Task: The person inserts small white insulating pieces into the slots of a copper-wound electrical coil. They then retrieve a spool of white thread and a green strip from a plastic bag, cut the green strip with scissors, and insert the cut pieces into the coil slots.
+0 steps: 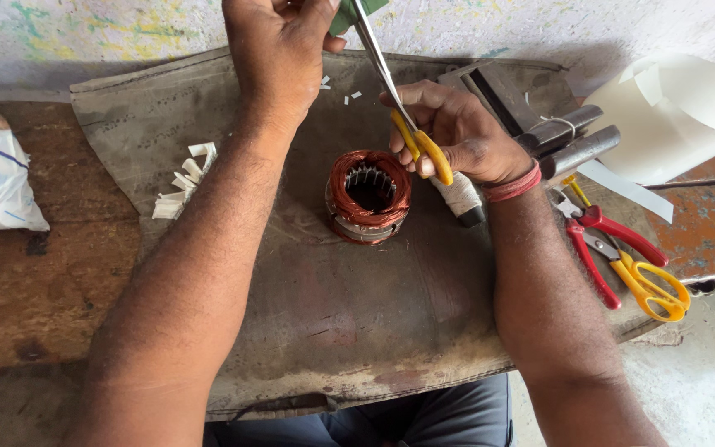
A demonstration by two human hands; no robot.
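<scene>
From the head camera, your right hand (pixel 457 132) is closed around the yellow handles of a pair of scissors (pixel 391 91), blades pointing up and away toward the top edge. Your left hand (pixel 279 50) is pinched shut on a small green piece (pixel 349 12), which meets the scissor blades at the very top of the view; how much of the piece lies between the blades you cannot tell, since the edge cuts it off. Below your hands, a copper-wound stator (pixel 368 194) stands on the dark mat (pixel 357 314) that covers the counter, untouched. A spool of white thread (pixel 461 199) lies just beside your right wrist. White paper strips (pixel 184 182) are heaped left of your left forearm. Red-handled pliers (pixel 597 240) and a second pair of yellow scissors (pixel 651 285) rest at the mat's right edge.
</scene>
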